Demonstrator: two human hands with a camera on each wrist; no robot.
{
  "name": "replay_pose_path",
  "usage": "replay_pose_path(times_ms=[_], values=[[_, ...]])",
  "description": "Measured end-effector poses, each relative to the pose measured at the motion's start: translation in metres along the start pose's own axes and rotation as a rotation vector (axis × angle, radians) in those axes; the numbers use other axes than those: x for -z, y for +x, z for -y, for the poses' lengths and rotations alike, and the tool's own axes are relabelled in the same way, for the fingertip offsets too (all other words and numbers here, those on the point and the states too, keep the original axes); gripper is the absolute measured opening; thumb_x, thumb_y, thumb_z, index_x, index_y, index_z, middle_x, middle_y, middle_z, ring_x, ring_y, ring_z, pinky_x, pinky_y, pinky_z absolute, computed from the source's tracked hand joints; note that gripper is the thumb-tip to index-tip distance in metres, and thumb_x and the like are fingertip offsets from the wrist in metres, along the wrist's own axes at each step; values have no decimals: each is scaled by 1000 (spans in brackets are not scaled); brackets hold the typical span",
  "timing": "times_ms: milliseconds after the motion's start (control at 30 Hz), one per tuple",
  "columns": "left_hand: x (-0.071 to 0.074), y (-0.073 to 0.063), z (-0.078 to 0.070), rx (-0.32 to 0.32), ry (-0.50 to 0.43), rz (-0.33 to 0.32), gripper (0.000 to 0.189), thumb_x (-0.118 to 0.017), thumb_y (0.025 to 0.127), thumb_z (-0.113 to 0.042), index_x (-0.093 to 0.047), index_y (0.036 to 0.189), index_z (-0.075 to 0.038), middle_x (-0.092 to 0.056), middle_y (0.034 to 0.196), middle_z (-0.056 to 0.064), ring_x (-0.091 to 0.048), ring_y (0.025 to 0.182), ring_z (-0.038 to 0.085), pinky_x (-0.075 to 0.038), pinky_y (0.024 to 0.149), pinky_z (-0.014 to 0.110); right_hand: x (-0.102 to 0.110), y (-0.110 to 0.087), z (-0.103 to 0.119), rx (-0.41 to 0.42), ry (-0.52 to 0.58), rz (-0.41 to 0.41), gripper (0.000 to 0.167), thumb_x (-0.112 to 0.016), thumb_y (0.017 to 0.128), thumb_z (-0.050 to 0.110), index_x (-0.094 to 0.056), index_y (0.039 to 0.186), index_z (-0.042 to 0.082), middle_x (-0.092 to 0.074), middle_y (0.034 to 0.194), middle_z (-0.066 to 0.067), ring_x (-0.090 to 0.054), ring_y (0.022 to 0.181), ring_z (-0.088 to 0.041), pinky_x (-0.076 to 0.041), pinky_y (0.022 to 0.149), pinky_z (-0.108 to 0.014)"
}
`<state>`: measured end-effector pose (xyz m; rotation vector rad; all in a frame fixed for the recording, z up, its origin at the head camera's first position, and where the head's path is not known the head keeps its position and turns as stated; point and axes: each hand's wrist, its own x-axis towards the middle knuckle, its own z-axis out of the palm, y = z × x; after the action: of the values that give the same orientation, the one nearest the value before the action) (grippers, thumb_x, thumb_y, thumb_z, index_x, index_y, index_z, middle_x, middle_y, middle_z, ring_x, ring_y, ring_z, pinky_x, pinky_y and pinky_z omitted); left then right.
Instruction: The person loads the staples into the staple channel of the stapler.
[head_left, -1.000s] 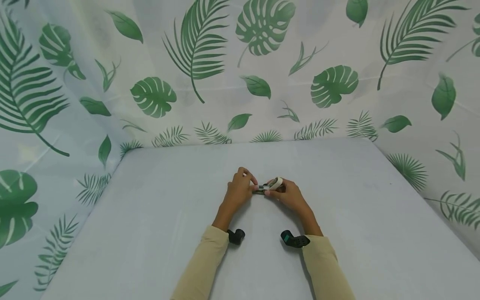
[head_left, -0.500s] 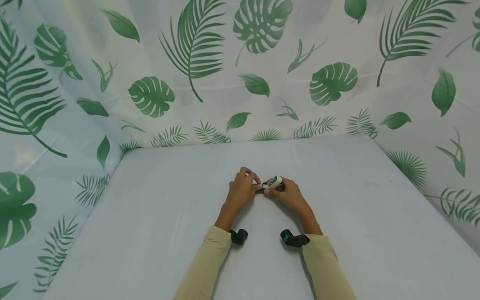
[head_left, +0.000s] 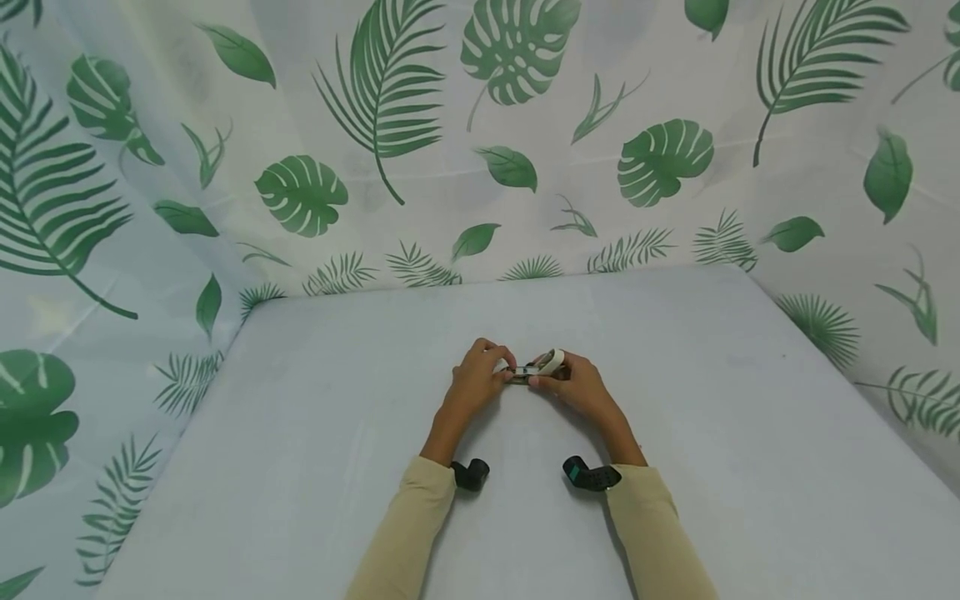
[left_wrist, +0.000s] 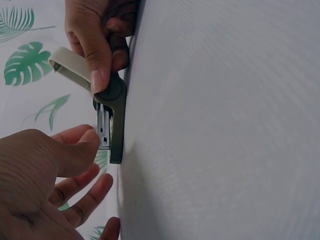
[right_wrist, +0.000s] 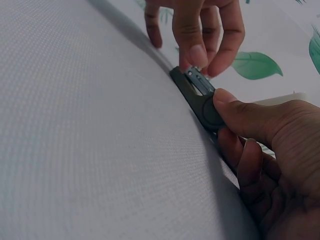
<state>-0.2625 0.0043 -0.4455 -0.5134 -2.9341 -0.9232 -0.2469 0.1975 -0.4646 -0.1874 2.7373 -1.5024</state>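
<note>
A small stapler (left_wrist: 118,120) is opened up, with a dark green base, a cream top cover (left_wrist: 75,65) swung up and back, and a bare metal magazine (left_wrist: 103,122). My right hand (head_left: 581,387) grips its hinge end, thumb (right_wrist: 226,96) pressed on the round pivot. At the opposite end, my left hand (head_left: 477,379) pinches at the magazine with thumb (left_wrist: 89,142) and index finger, the other fingers spread loosely. I cannot tell whether something small sits between those fingertips. The stapler's base is held edge-on close to the table top in both wrist views.
A white-covered table (head_left: 315,433) spreads around the hands. Behind it and along both sides hangs a white curtain (head_left: 420,200) printed with green leaves. Black wrist cameras sit at the left cuff (head_left: 471,475) and the right cuff (head_left: 591,475).
My left fingertips slid right along the magazine by half a second ago, and have since moved back left, showing more of the metal. The right hand keeps its grip on the stapler.
</note>
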Motion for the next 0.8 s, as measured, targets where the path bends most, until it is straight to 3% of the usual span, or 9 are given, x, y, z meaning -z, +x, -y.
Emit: replay_pose_path(times_ms=[367,667,800], values=[[0,-3,-2,-24,31,-2,10,-67,93,-18,-70,101,-23,-54,127,8,-57,117,26,-47,80,52,0,-1,-1,-19,8,5,34,-77,86,22,-67,113,5,-70,94,-13,-55,70,-14,-48,59,-27],[3,-3,-5,-56,70,42,23,-62,96,-15,-73,111,-30,-55,127,5,-56,118,24,-46,81,56,0,-2,-4,40,28,-18,34,-78,84,26,-67,109,5,-69,88,-9,-55,67,-13,-46,56,-26],[3,-4,-6,-66,100,42,26,-63,96,-14,-73,112,-32,-55,127,5,-57,115,24,-47,78,55,0,-2,-3,8,25,-7,33,-77,85,24,-67,111,6,-70,92,-11,-55,69,-14,-47,58,-26]])
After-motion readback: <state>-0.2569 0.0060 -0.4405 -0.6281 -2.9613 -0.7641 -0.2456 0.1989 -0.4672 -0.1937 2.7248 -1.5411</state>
